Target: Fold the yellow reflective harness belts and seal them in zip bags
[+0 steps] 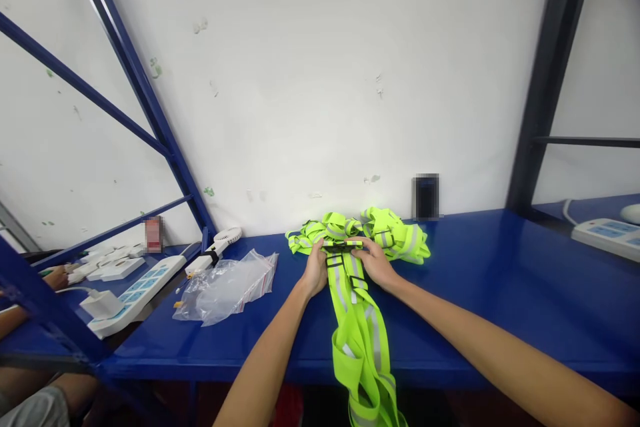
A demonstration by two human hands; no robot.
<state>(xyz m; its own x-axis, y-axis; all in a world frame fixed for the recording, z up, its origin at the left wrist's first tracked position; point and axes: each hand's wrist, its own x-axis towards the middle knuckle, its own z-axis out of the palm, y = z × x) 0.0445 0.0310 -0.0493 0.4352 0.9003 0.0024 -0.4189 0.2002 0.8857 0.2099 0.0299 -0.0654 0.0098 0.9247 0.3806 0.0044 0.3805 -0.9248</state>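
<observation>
A neon yellow reflective vest (361, 333) with grey strips lies across the blue shelf (475, 293) and hangs over its front edge. My left hand (315, 270) and my right hand (376, 263) both pinch the vest's top end, near a black buckle between them. Just behind my hands sits a pile of more folded neon yellow vests (380, 230).
Clear zip bags (225, 287) lie to the left. Further left are a small white fan (220, 247), white power strips (137, 290) and another person's hand (56, 277). A dark small object (426, 197) stands at the wall. Blue uprights (543, 80) frame the shelf; another power strip (605, 233) lies right.
</observation>
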